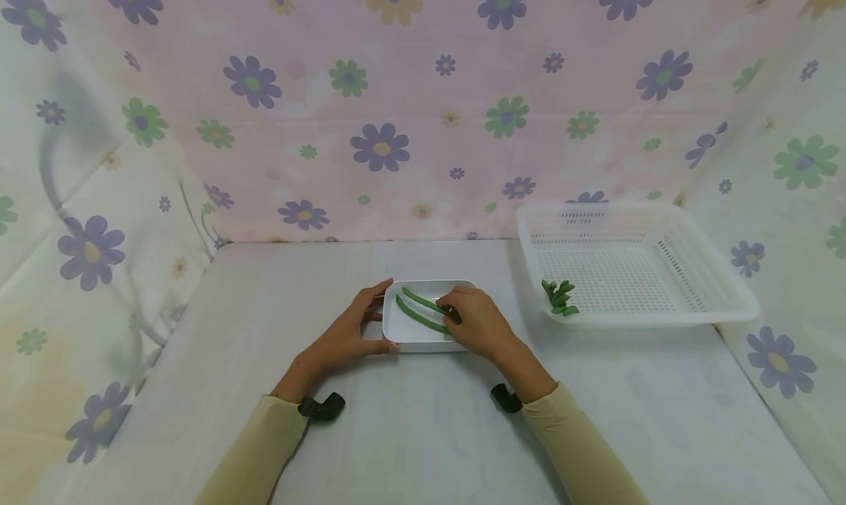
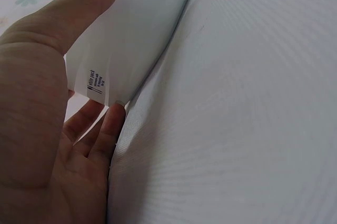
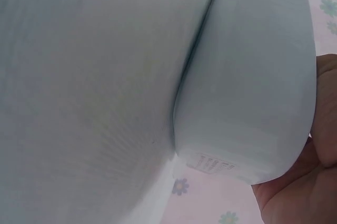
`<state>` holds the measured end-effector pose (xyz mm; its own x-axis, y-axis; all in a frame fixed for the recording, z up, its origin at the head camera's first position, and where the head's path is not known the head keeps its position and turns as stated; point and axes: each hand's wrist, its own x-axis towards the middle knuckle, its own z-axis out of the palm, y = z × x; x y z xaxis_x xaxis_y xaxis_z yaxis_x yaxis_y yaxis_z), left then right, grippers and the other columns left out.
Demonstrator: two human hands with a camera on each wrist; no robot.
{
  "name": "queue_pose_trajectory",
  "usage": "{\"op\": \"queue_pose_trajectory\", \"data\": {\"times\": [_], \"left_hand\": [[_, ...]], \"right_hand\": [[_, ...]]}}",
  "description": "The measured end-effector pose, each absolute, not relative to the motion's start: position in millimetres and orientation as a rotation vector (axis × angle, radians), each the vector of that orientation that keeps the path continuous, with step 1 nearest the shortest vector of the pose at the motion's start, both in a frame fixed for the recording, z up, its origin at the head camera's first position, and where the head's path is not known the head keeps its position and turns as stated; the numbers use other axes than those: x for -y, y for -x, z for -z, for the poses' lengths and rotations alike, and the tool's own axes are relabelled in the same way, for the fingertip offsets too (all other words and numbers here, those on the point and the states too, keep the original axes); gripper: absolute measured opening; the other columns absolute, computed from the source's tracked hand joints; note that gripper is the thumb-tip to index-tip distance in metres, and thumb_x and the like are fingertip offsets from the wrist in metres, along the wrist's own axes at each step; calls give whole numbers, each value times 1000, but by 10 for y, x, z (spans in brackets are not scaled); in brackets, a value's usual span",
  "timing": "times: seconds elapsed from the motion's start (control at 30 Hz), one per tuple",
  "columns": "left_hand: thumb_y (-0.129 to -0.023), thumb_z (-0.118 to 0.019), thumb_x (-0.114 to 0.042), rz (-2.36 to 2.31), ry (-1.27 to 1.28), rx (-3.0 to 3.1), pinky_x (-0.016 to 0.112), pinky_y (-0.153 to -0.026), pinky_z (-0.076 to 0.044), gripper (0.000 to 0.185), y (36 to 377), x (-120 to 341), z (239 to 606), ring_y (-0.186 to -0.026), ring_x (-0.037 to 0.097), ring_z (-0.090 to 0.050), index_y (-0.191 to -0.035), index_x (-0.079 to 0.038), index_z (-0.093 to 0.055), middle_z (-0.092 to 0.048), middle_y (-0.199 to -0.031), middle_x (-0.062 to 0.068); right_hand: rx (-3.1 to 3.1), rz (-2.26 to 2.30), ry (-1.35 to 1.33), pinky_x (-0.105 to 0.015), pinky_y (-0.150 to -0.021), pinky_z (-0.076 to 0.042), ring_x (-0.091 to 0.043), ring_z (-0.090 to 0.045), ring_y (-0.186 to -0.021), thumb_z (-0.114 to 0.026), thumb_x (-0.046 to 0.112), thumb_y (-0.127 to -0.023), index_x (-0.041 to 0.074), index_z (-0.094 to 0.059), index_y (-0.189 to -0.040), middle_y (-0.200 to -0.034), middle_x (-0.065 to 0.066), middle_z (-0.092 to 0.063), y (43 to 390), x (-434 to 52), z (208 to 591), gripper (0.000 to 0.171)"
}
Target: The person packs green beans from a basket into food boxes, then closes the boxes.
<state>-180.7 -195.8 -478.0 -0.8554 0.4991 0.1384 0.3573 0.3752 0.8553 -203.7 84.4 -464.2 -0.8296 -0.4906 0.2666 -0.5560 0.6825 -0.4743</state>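
Note:
A small white rectangular container sits on the table. Two long green beans lie in it side by side, their right ends under my right hand. That hand reaches over the container's right side and pinches the beans' right ends; its fingertips are partly hidden. My left hand grips the left end of the container, thumb at the front corner and fingers at the back. In the left wrist view, the container wall carries small dark print, with the thumb and fingers around its corner.
To the right stands a large white perforated basket. Several short green bean pieces are heaped in its front left corner. White cloth covers the table, and flowered cloth hangs behind and on both sides.

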Motion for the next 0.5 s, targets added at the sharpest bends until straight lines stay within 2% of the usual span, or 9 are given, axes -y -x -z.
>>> {"op": "queue_pose_trajectory", "data": {"times": [0.2,0.37,0.5], "left_hand": [[-83,-94,-14,-1487,-782,-2485,55,-114,-48,113,1819,1960,4801,-149,40,-42,-170,-17,-21,-33,-164,22],[-83,-94,-14,-1488,-770,-2481,56,-114,-46,117,1884,1984,4948,-150,39,-40,-170,-21,-18,-31,-166,22],[-81,-95,-16,-1483,-773,-2493,55,-115,-47,120,1946,2018,5091,-151,35,-40,-171,-25,-16,-29,-168,17]], "right_hand": [[2784,-872,-868,-32,-78,-61,-18,-70,-88,-82,-4,-87,2,-80,-109,-102,-6,-75,2044,-845,4636,23],[2779,-938,-869,-31,-78,-61,-19,-71,-88,-80,-7,-87,0,-79,-108,-103,-7,-72,2036,-860,4636,22],[2787,-968,-873,-30,-79,-62,-19,-72,-89,-78,-7,-88,-1,-78,-109,-106,-7,-71,2025,-879,4633,22]]}}
